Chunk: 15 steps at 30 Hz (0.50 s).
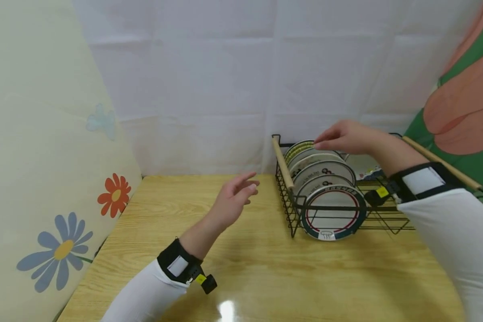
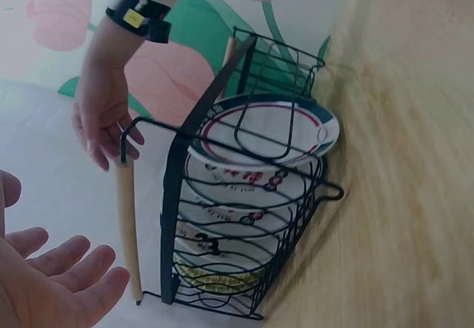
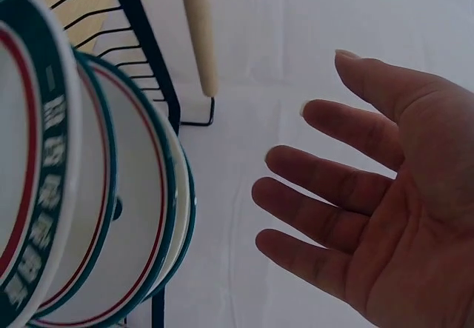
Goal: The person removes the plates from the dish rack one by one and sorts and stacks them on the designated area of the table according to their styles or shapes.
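A black wire dish rack [image 1: 283,197] with wooden handles holds several plates standing on edge in a row. The front plate [image 1: 333,212] has a dark green rim with a red ring inside it. Behind it stand white plates with small printed figures, and the rearmost plate [image 1: 299,150] shows a yellow-green pattern. My right hand [image 1: 348,136] hovers above the back of the row, holding nothing, its fingers [image 3: 318,165] spread apart in the right wrist view. Left of the rack, my left hand [image 1: 235,201] is raised over the table, empty, with loosely bent fingers [image 2: 81,269].
The rack stands at the right on a wood-grain table [image 1: 241,268]. In its right part lies a pale item with a coloured print [image 1: 366,167], partly hidden by my right arm. A white cloth [image 1: 205,89] hangs behind, and flowered sheets [image 1: 64,250] flank the table.
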Each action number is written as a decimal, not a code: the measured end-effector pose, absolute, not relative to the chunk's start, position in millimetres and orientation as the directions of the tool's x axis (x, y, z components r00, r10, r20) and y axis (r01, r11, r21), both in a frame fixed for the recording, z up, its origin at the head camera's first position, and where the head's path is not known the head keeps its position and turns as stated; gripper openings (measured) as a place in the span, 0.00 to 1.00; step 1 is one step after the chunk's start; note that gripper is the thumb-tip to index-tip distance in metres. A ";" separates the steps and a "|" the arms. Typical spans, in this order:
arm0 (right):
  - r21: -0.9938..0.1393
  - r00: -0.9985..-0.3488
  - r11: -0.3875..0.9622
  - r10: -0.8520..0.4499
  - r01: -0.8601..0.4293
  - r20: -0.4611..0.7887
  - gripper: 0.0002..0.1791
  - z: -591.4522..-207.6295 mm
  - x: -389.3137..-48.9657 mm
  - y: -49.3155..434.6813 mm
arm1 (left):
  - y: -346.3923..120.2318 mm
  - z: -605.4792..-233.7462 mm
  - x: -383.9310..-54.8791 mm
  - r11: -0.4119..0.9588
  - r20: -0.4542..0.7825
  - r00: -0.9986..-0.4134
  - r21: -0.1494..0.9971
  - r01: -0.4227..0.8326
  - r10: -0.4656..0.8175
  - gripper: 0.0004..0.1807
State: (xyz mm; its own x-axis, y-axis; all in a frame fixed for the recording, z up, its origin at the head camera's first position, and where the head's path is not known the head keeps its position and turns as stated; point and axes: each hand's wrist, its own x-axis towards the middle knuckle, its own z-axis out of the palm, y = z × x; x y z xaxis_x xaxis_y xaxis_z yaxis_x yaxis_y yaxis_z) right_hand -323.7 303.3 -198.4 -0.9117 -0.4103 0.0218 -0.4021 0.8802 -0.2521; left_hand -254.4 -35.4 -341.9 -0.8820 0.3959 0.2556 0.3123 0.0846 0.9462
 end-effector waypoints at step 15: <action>-0.277 -0.909 0.895 -0.395 -0.349 -0.130 0.28 -245.1 -297.9 340.3 | -5.9 -375.4 -240.0 0.001 0.095 -0.896 0.994 0.106 0.434 0.26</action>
